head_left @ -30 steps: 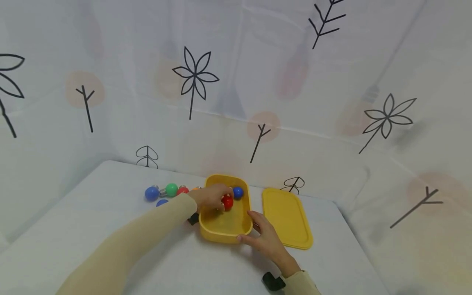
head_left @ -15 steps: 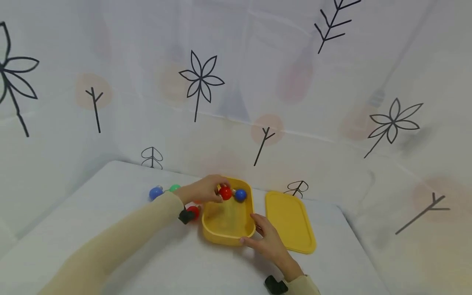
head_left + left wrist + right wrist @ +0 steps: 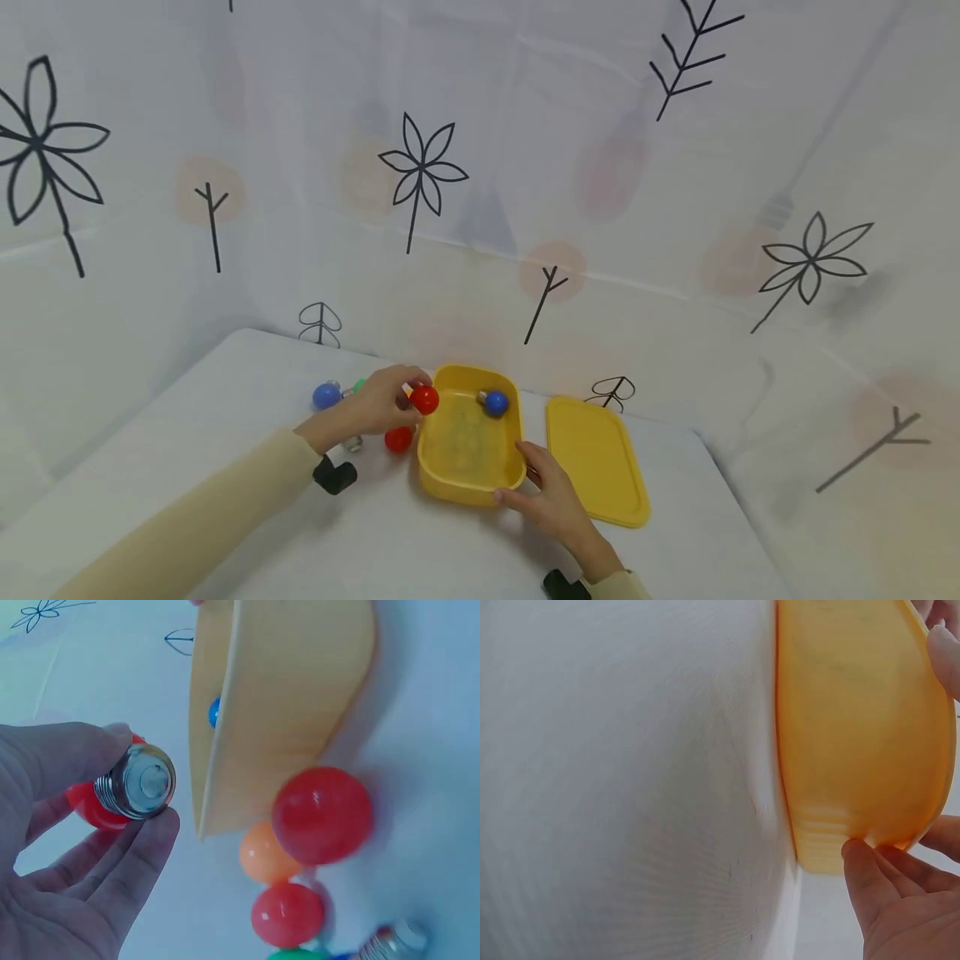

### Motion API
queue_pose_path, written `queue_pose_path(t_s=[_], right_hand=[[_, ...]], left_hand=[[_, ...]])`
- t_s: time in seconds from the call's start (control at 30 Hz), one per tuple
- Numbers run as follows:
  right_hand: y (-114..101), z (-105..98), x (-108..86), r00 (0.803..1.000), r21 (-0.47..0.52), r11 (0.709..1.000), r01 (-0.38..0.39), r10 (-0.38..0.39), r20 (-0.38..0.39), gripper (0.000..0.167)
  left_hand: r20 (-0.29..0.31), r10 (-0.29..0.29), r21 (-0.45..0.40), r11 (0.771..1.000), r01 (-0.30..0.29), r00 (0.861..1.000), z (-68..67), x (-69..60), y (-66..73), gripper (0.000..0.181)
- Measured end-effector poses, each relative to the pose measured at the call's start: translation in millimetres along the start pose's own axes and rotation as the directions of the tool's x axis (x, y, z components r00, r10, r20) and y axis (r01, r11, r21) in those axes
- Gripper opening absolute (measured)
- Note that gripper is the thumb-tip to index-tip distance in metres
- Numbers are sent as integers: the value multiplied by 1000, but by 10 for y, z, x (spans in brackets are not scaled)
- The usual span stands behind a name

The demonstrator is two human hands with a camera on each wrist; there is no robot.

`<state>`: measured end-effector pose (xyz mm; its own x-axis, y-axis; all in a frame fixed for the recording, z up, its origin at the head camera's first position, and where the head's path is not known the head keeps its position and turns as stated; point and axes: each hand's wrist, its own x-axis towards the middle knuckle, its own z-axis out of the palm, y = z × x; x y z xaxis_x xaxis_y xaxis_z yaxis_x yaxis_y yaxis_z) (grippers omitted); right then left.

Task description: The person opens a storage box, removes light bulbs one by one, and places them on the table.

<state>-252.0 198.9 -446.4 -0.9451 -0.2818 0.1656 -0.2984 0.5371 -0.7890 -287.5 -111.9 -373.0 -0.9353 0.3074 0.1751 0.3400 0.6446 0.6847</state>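
My left hand (image 3: pixel 378 404) pinches a red toy light bulb (image 3: pixel 424 399) above the left rim of a yellow plastic box (image 3: pixel 468 497). In the left wrist view the silver screw base (image 3: pixel 146 782) of that bulb points at the camera, between thumb and fingertips. Inside the box a blue bulb (image 3: pixel 495 404) lies near the far right end. My right hand (image 3: pixel 551 500) holds the box at its near right corner, thumb on the front and fingers along the right side. In the right wrist view the fingers (image 3: pixel 862 881) touch the box's outer wall (image 3: pixel 855 750).
A yellow lid (image 3: pixel 596 458) lies flat to the right of the box. Left of the box, several bulbs lie on the white table, among them a red one (image 3: pixel 399 439), a blue one (image 3: pixel 327 395) and an orange one (image 3: pixel 266 851). A patterned cloth (image 3: pixel 465 125) hangs behind.
My left hand has lifted the red bulb out of the box and carried it left past the rim. The right hand stays at the box corner. The camera view has shifted slightly.
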Motion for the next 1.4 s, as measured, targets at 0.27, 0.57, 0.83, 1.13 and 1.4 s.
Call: queue_pose_path(t_s=[0.27,0.57,0.83,1.13,1.4], right_hand=[[26,-6,-3,1000,-2,1000,-19,19,-3,89],[31,-3,-8,1000,-8,1000,-24,23,-6,89],[34,-12,-4,1000,-8,1000,-26,25,-6,87],[50,3,-8,1000,5,1000,-20,20,-10,89],[27,5,-7,1000,0,1000,-25,25,-1,87]], left_hand=[[-102,-44,44,998,48,994,-179,-306,-300,50],[-191,-48,103,992,69,980,-346,-599,-741,54],[-222,-122,91,985,145,967,-413,-725,-984,53],[-169,-241,101,960,260,956,-355,-725,-1107,51],[-140,-279,124,947,296,950,-334,-744,-1107,52]])
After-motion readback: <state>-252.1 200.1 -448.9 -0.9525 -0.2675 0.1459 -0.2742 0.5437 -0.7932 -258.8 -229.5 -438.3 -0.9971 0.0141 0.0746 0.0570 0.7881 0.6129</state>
